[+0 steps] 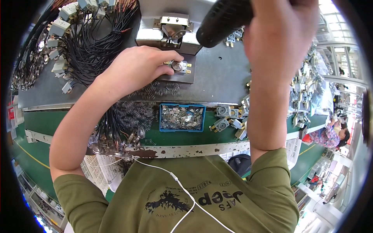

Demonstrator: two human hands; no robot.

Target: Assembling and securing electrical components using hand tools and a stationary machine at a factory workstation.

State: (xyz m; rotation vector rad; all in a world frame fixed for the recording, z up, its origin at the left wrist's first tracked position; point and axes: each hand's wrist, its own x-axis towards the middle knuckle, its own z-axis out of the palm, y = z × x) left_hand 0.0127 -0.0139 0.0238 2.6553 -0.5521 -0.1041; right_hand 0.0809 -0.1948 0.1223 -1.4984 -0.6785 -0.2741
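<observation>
My left hand (pixel 136 66) reaches over the metal bench. Its thumb and index finger close around a small thermostat-like part (pixel 178 66) with a round metal centre and brass terminals. That part sits on a flat dark metal block (pixel 182 79). Raised at the upper right, my right hand (pixel 278 37) is wrapped around a black cylindrical tool (pixel 222 21). The tool's rounded end points left and down, above the bench and apart from the small part. The tool's other end is out of the picture.
Just beyond the block stands a metal fixture (pixel 171 33). Black wires (pixel 89 46) with grey connectors pile up at left. Springs (pixel 136 114) lie near a blue tray (pixel 160 118) of small metal pieces. Grey parts (pixel 222 124) are heaped at right; a person (pixel 328 136) sits farther off.
</observation>
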